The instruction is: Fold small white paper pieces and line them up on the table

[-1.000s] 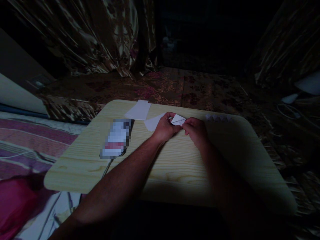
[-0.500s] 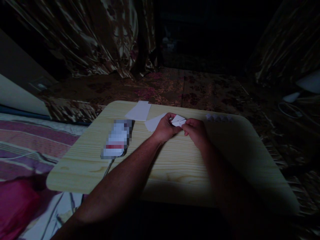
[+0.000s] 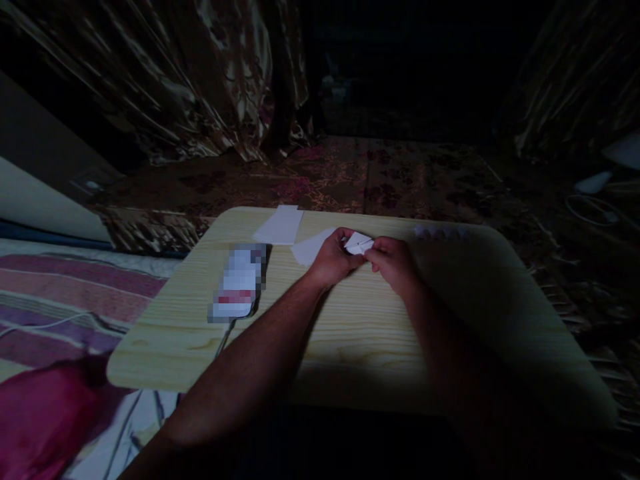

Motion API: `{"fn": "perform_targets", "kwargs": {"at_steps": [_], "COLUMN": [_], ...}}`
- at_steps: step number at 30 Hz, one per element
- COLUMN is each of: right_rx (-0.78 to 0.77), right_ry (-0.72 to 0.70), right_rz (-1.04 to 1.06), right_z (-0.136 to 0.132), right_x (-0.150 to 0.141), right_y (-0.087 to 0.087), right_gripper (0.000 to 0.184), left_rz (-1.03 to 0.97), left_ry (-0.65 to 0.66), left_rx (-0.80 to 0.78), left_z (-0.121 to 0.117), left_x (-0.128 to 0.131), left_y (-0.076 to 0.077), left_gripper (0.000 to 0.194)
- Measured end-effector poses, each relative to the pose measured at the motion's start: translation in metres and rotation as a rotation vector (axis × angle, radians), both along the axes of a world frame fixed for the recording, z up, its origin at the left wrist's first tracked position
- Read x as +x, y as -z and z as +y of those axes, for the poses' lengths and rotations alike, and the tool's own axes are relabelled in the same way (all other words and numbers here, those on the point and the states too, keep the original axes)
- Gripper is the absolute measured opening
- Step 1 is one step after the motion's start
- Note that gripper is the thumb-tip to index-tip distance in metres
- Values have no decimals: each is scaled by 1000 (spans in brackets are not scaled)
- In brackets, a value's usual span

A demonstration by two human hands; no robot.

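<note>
My left hand was clamped on the far-left side of a folded paper, just right of the middle of the frame, thumb below and fingers curled behind. My right hand had its fingertips pinched together on the paper's right corner. The change showed in the paper itself: it was folded small and pointed, with a dark seam across its face. I judged that those folds needed both hands to keep them closed. I couldn't tell whether the paper touched the counter.

Flat white sheets lay upper left of my hands, and more white paper lay just beside my left hand. Small pale pieces stood in a row to the upper right, too dim to make out their folds.
</note>
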State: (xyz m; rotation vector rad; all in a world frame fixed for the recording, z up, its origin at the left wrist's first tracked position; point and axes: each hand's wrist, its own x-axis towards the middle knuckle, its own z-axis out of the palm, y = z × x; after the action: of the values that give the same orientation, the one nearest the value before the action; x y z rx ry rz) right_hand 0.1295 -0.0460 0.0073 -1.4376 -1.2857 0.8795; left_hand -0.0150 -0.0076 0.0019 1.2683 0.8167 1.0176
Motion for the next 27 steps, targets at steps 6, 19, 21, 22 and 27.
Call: {"fn": "perform_targets", "kwargs": {"at_steps": [6,19,21,22,27], "right_rx": [10,15,34,36,22], "right_ry": [-23,-2,-2,0,2], "right_rz": [0,-23,-35,-37,-30], "right_z": [-1,2,3,3,2], "right_x": [-1,-1,0,0,0], "right_y": [-2,-1,0,1,1], "right_gripper": [13,11,12,13,11], "left_rz": [42,51,40,36,37], "left_ry": [19,62,65,65,64], "left_rx": [34,87,88,86,81], "left_z": [0,2,3,3,3], "left_x": [0,-1,0,0,0], "left_y": [1,6,7,7,8], "left_gripper": [56,58,58,58,57]}}
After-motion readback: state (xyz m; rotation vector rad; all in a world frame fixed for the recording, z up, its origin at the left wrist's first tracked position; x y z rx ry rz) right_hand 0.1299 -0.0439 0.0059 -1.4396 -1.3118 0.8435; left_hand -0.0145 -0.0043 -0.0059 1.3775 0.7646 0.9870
